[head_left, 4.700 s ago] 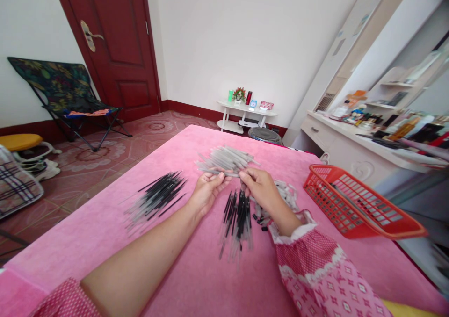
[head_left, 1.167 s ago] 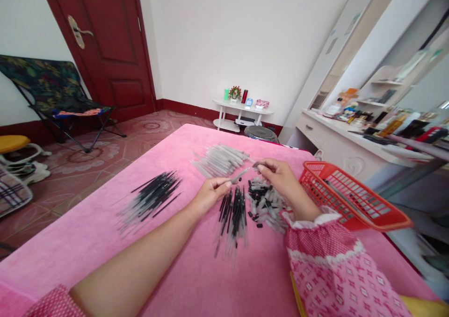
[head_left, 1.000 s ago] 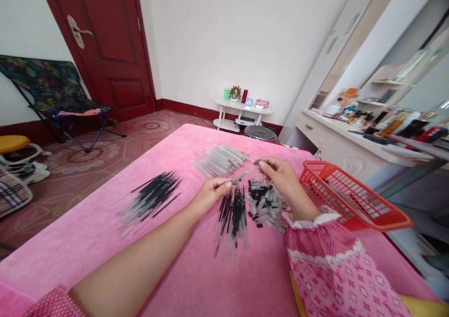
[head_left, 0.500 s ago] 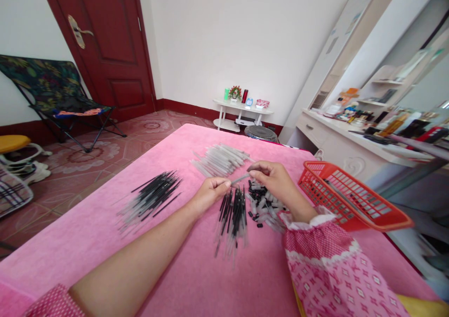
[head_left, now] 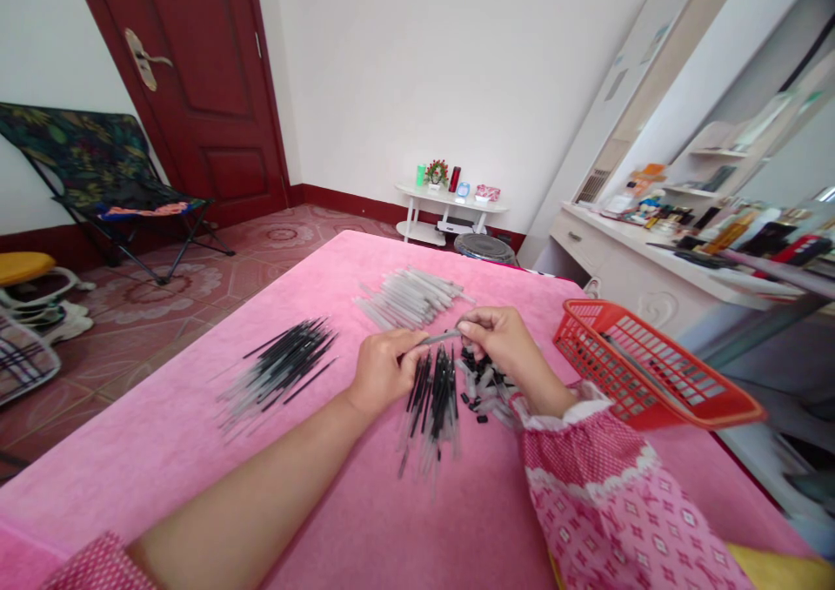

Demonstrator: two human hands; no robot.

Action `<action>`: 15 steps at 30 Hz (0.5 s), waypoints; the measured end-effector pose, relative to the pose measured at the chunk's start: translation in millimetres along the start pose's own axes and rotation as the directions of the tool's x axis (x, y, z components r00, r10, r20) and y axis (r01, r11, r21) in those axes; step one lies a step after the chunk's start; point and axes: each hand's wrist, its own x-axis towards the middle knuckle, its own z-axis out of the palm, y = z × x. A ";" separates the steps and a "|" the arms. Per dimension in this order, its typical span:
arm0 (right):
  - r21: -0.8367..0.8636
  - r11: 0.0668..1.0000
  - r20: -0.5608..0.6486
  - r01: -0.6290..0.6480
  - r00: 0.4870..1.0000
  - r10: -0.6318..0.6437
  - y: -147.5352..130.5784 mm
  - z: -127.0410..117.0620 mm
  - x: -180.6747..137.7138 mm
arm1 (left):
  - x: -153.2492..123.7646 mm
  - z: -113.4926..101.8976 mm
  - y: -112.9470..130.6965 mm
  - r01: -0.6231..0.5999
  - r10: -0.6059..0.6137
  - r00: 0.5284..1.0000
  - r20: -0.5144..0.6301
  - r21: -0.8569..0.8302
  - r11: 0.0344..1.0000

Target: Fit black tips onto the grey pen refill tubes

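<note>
A slim grey pen-like tube (head_left: 444,337) is held nearly level between my two hands over the pink table cover. My left hand (head_left: 384,368) grips its left end between thumb and curled fingers. At the other end, my right hand (head_left: 501,344) pinches the tube with thumb and fingertips. Just below lies a bundle of thin black-and-clear sticks like pen refills (head_left: 434,403). Small black and translucent caps (head_left: 486,385) are heaped under my right hand, which partly hides them. Beyond my hands is a pile of whitish translucent tubes (head_left: 417,298).
Another pile of dark refill-like sticks (head_left: 287,364) lies left on the pink cover (head_left: 215,468). An orange-red plastic basket (head_left: 658,364) holding long grey pieces stands at the right edge. Beyond are a dressing table (head_left: 626,251), a folding chair (head_left: 110,172) and a small white stand (head_left: 417,211).
My left hand has turned over and its fingers have curled further round the tube's end. The right hand has shifted slightly left, keeping its pinch.
</note>
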 end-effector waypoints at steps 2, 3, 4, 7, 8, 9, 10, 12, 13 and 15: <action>0.041 0.999 0.014 -0.032 0.999 0.032 0.1 -0.4 -0.6 | -1.8 -1.2 2.7 0.001 -0.001 1.000 -0.009 0.019 1.000; 0.046 0.998 0.025 -0.040 0.999 0.039 -0.1 -0.6 -0.7 | -2.0 -1.0 3.4 0.000 0.000 1.000 -0.007 0.025 1.000; 0.047 0.998 0.032 -0.044 0.999 0.043 -0.5 -0.5 -0.5 | -1.8 -0.4 3.9 -0.003 0.003 1.000 -0.001 0.025 1.000; 0.079 0.997 0.020 -0.020 1.000 0.019 -3.5 1.8 0.3 | 1.4 3.8 3.6 0.014 -0.014 1.000 0.002 -0.039 0.999; 0.106 0.994 0.007 -0.002 1.000 0.001 -4.9 3.1 0.5 | 3.0 5.3 3.0 0.041 -0.040 0.999 0.007 -0.092 0.995; 0.136 0.990 -0.010 0.018 1.000 -0.017 -6.1 4.5 0.6 | 4.7 6.6 2.2 0.079 -0.076 0.997 0.026 -0.160 0.984; 0.164 0.986 -0.026 0.035 0.999 -0.031 -7.2 5.6 0.6 | 6.2 7.4 1.2 0.130 -0.118 0.991 0.060 -0.242 0.962; 0.200 0.979 -0.046 0.049 0.998 -0.040 -8.1 6.2 0.6 | 8.6 7.8 -1.4 0.253 -0.204 0.966 0.158 -0.423 0.870; 0.210 0.977 -0.053 0.043 0.998 -0.032 -7.7 5.3 0.7 | 9.4 7.4 -2.8 0.311 -0.239 0.949 0.204 -0.503 0.807; 0.236 0.972 -0.065 0.016 0.998 -0.001 -6.0 1.6 1.1 | 10.0 6.1 -5.1 0.383 -0.285 0.924 0.256 -0.601 0.701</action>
